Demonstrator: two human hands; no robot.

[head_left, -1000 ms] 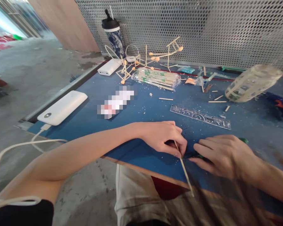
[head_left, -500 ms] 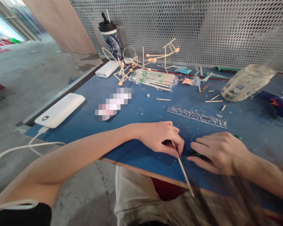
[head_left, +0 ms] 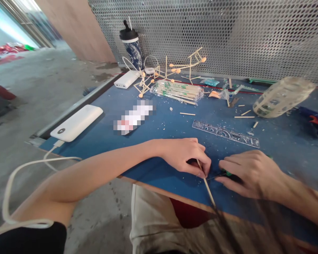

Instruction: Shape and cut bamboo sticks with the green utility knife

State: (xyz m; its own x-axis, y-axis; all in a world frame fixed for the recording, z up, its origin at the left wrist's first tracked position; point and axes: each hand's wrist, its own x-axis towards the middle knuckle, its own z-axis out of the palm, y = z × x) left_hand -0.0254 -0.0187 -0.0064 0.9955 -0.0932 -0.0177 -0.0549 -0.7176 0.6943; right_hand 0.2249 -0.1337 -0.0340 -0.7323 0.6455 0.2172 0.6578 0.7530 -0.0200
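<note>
My left hand [head_left: 189, 157] pinches a thin wooden stick [head_left: 209, 190] near the front edge of the blue table [head_left: 159, 169]; the stick's lower end reaches over the edge. To the right, my right hand [head_left: 250, 172] is closed around a small green-handled tool [head_left: 227, 173], mostly covered by the fingers. The tool's thin metal tip points at the stick, close to my left fingertips; whether they touch is unclear. Just beyond both hands lies a clear ruler [head_left: 225, 134] with white markings.
Behind are a bag of sticks [head_left: 177, 90], a stick frame with orange joints [head_left: 190, 65], a dark cup [head_left: 132, 49] and a white power bank [head_left: 127, 79]. Another power bank [head_left: 76, 122] is at left. A translucent jar [head_left: 283, 97] and a blue glue gun [head_left: 316, 121] stand right.
The whole view has shifted slightly, so things appear a little further right. Both hands keep their hold on the stick and the tool, with almost no movement against the table.
</note>
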